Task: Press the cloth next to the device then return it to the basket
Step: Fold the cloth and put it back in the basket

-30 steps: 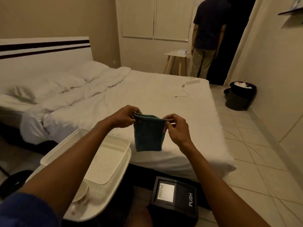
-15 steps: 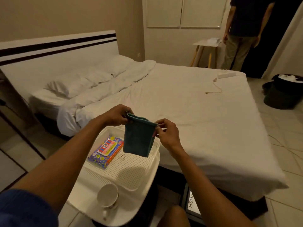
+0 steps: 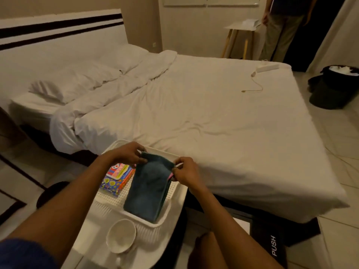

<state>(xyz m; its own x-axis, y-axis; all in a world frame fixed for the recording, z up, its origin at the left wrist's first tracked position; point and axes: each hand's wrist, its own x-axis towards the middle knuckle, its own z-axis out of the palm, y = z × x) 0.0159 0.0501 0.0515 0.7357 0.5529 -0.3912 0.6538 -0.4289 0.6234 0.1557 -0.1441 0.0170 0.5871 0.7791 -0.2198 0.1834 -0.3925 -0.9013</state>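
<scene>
Both hands, left hand (image 3: pixel 127 154) and right hand (image 3: pixel 185 171), pinching the folded teal cloth (image 3: pixel 148 188), have lowered it into the white basket (image 3: pixel 167 214), booklet (image 3: pixel 117 178) at nine o'clock; return nearly finished.

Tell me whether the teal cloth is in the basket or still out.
Partly in: the folded cloth has its lower end resting in the white basket, while both hands pinch its top corners.

White bed (image 3: pixel 213 123) bears pillows (image 3: pixel 77 82), a power strip (image 3: pixel 267 68); basket (image 3: pixel 174 208) stands beside it
</scene>
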